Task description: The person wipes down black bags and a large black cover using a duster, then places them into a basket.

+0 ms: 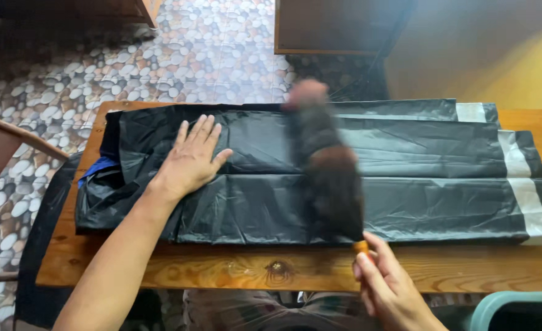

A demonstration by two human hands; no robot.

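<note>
We press our left hand (191, 160) flat, fingers spread, on the black folded garment (295, 178) lying across the wooden worktop (234, 270). Our right hand (388, 283) is clamped on the orange handle of a dark brush (326, 178), blurred mid-sweep. Best to keep the cloth pinned taut and stroke away from the holding hand. We count one garment, one brush, two pale stripes at the right.

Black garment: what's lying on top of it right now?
The left hand lies flat on the black garment, fingers spread. A blurred dark brush, held by the right hand, crosses its middle. The cloth under both is hidden, as is most of the table beneath.
</note>
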